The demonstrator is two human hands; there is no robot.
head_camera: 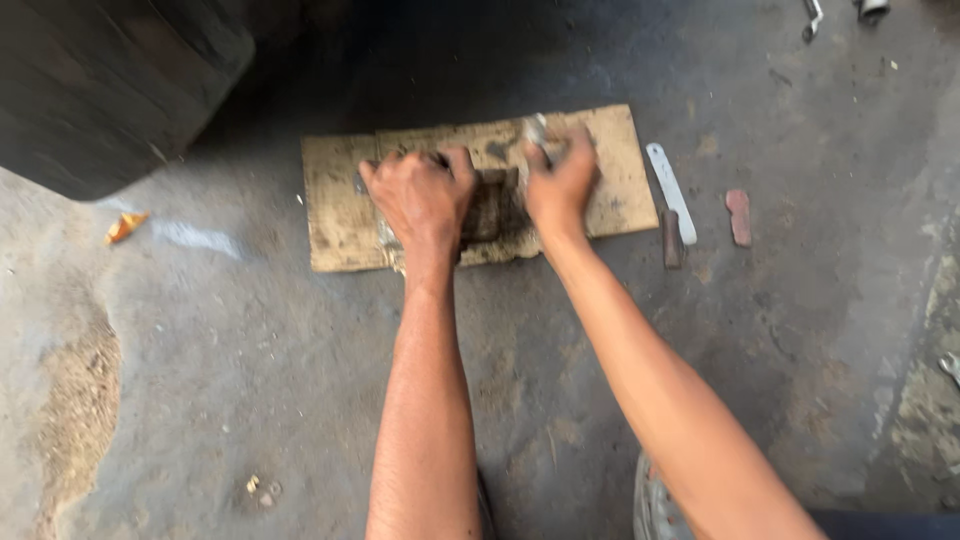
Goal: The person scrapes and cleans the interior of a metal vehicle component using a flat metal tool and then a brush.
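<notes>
Both hands, left hand and right hand, fingers clenched on a dark block mid-cardboard; bare floor all round its edges.

Under your hands lies a worn, matt sheet of cardboard, stained and frayed at the edges. It rests on a rough, dusty concrete floor. Beside it you see a dull metal strip and a rusty piece.
</notes>
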